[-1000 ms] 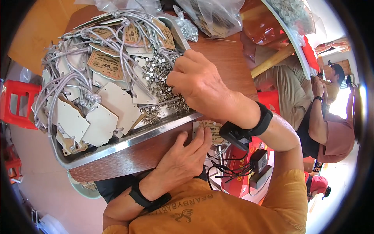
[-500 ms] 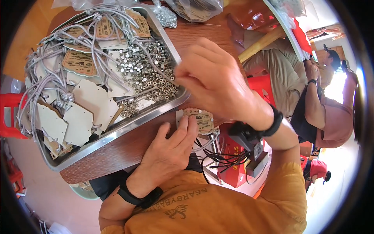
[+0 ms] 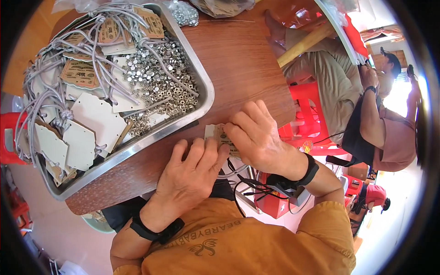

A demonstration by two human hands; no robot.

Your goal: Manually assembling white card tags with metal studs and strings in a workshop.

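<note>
A tan cardboard tag (image 3: 211,131) with dark print and a pale edge strip lies at the table's near edge. My left hand (image 3: 187,170) holds it down there, with its fingertips and thumb against the tag's near side. Bent over the tag's right part is my right hand (image 3: 259,137), its fingers drawn together in a pinch. Whatever is between those fingertips is hidden. A grey cord (image 3: 236,172) hangs below the tag. Left of my hands, a metal tray (image 3: 207,98) holds small silver caps and rings (image 3: 172,87), pale cards (image 3: 98,117) and tags knotted with grey cords.
The brown wooden table (image 3: 238,59) ends just below my hands. Black cables (image 3: 259,189) and a red box (image 3: 275,206) are beneath its right side. A bag of silver parts (image 3: 185,14) stands behind the tray. Seated people and a red stool (image 3: 307,112) are at the right.
My right hand has come down from beside the tray to the tag. My left fingers have bent and drawn closer to the right hand. The view has shifted slightly.
</note>
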